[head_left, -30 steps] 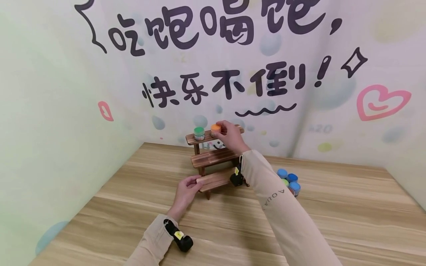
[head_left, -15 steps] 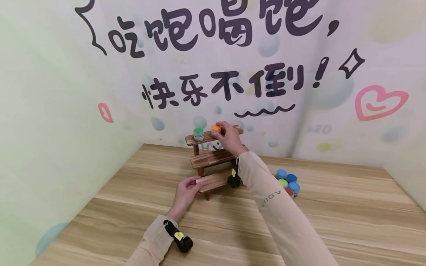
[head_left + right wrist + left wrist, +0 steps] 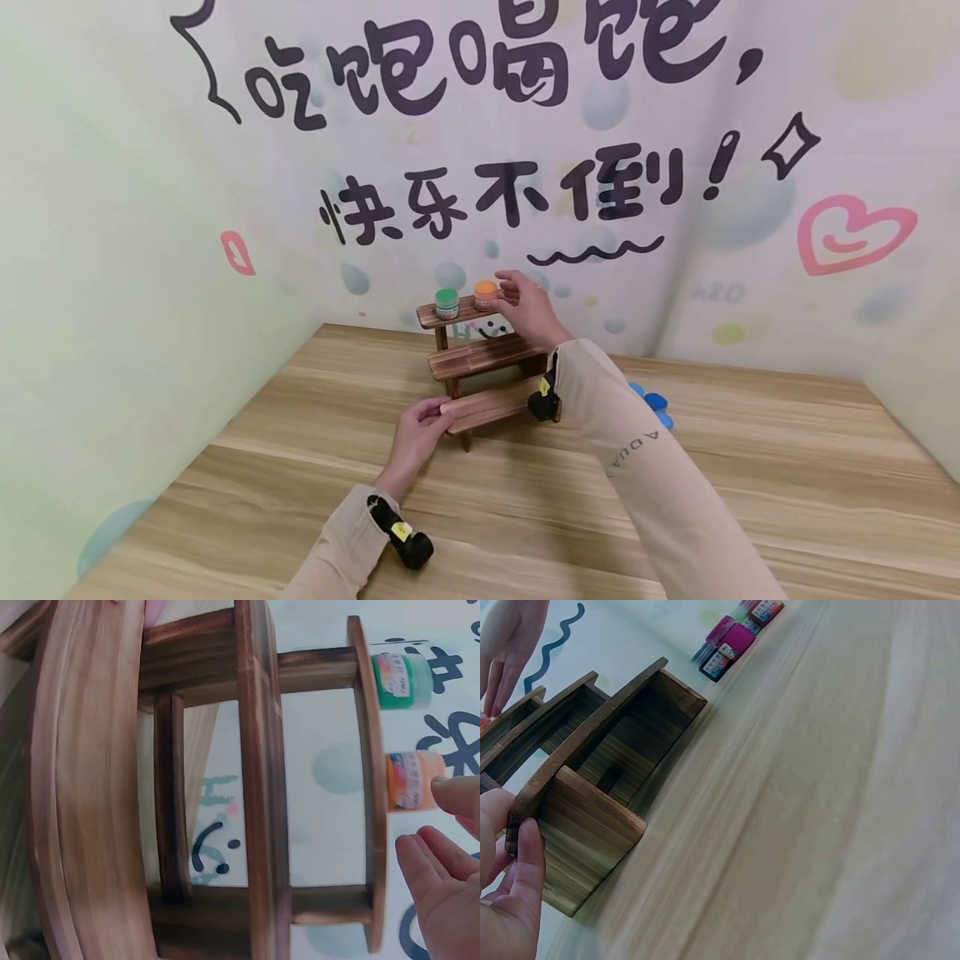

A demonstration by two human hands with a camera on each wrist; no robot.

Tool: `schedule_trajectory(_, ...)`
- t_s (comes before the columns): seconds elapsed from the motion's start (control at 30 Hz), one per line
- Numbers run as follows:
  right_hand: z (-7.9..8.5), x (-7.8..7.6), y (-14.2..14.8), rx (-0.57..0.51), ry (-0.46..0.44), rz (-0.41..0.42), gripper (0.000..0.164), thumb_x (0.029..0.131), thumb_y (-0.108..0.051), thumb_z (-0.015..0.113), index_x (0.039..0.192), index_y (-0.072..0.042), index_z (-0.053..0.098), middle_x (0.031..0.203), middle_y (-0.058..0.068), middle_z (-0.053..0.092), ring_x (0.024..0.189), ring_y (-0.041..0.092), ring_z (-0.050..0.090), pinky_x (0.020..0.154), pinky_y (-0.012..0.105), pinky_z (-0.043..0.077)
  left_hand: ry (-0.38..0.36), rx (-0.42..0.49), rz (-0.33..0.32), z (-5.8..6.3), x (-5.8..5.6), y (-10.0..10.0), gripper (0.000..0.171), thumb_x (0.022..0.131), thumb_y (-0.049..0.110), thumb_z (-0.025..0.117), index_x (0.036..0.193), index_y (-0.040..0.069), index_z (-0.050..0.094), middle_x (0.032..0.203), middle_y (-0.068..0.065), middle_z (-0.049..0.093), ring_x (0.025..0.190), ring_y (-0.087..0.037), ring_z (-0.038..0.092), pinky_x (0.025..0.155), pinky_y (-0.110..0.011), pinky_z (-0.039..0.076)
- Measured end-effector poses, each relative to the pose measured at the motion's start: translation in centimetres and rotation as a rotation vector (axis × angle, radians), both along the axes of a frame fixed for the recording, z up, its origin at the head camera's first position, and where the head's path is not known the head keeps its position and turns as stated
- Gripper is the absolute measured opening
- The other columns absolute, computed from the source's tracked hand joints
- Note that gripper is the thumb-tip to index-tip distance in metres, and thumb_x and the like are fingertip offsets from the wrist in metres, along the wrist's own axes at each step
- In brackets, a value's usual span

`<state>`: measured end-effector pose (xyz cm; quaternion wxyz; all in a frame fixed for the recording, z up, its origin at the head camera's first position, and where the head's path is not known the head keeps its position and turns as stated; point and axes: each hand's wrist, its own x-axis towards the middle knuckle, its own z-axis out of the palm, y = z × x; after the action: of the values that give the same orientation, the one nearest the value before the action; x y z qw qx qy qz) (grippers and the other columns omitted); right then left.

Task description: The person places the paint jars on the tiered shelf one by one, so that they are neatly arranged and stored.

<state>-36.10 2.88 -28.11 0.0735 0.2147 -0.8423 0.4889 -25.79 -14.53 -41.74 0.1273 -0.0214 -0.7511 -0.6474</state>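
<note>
A three-tier wooden display stand (image 3: 480, 357) stands on the table. On its top tier sit a green paint jar (image 3: 447, 305) and, to the right, an orange paint jar (image 3: 485, 295). My right hand (image 3: 531, 308) is just right of the orange jar; in the right wrist view its thumb and fingers (image 3: 431, 881) are spread, with a gap between the fingers and the jar. Whether the thumb still touches the jar I cannot tell. The left end of the lowest tier is pinched by my left hand (image 3: 416, 433), thumb on one face and fingers on the other, as the left wrist view shows.
Several blue-lidded jars (image 3: 657, 403) stand on the table (image 3: 780, 467) right of the stand, partly behind my right sleeve. The left wrist view shows a magenta jar (image 3: 731, 637) among them. A printed cloth wall (image 3: 420, 275) rises close behind the stand.
The right hand has let go of the orange jar and shifted slightly right, its fingers spreading. The orange jar stays on the top tier. My left hand keeps its place on the lowest tier.
</note>
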Motion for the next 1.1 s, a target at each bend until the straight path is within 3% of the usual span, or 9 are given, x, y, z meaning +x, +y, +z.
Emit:
schedule_trajectory(0.13,0.9,0.6,1.1,0.047,-0.001,0.010,0.042,0.088,-0.008,0.054,0.128,-0.005,0.041,0.126,0.017,0.045,0.112,0.025,0.047,0.091,0.034,0.041,0.086,0.019,-0.021,-0.5,-0.1,-0.4,0.031,0.079,0.013,0.065,0.101,-0.008,0.061,0.092,-0.018,0.061,0.076,-0.016,0.059,0.059,-0.021,0.049)
schedule_trajectory(0.23,1.5,1.1,2.0,0.081,0.014,0.016,0.042,0.088,-0.009,0.054,0.128,-0.006,0.041,0.125,0.016,0.046,0.112,0.024,0.047,0.092,0.034,0.041,0.108,0.031,-0.032,-0.6,0.0,-0.5,0.032,0.079,0.018,0.066,0.100,-0.005,0.062,0.091,-0.016,0.062,0.075,-0.016,0.059,0.060,-0.023,0.050)
schedule_trajectory(0.33,1.8,1.7,3.2,0.105,0.055,0.031,0.041,0.088,-0.009,0.054,0.127,-0.005,0.042,0.124,0.016,0.047,0.111,0.025,0.048,0.092,0.035,0.041,0.071,0.027,-0.015,-0.2,0.1,-0.4,0.030,0.079,0.014,0.064,0.101,-0.006,0.061,0.093,-0.018,0.061,0.076,-0.016,0.058,0.060,-0.023,0.050)
schedule_trajectory(0.4,1.7,2.1,4.0,0.107,0.084,0.048,0.041,0.088,-0.009,0.054,0.126,-0.004,0.043,0.122,0.016,0.049,0.109,0.025,0.049,0.091,0.036,0.041,0.002,0.012,0.013,0.1,0.2,-0.1,0.030,0.079,0.009,0.063,0.103,-0.009,0.059,0.096,-0.021,0.060,0.077,-0.016,0.058,0.061,-0.023,0.050)
schedule_trajectory(0.67,-0.5,4.7,8.1,0.105,0.165,0.123,0.035,0.086,-0.003,0.056,0.119,0.002,0.047,0.114,0.019,0.054,0.103,0.029,0.053,0.087,0.037,0.045,-0.053,0.017,0.030,0.3,0.0,0.1,0.028,0.080,0.003,0.061,0.105,-0.010,0.058,0.096,-0.020,0.060,0.073,-0.009,0.056,0.060,-0.022,0.049)
schedule_trajectory(1.0,-2.9,6.9,14.8,0.122,0.136,0.062,0.034,0.086,-0.004,0.055,0.118,0.004,0.047,0.110,0.022,0.055,0.097,0.033,0.055,0.081,0.044,0.046,-0.045,0.015,0.019,0.4,0.2,0.2,0.030,0.081,0.004,0.062,0.105,-0.012,0.057,0.096,-0.022,0.060,0.073,-0.010,0.057,0.060,-0.025,0.050)
schedule_trajectory(1.1,-3.8,7.3,16.7,0.157,0.112,0.033,0.035,0.087,-0.009,0.055,0.119,0.003,0.046,0.109,0.021,0.055,0.096,0.033,0.055,0.081,0.045,0.046,0.009,0.027,-0.001,0.1,0.1,0.1,0.032,0.080,0.009,0.064,0.103,-0.012,0.058,0.094,-0.022,0.060,0.073,-0.012,0.058,0.059,-0.024,0.050)
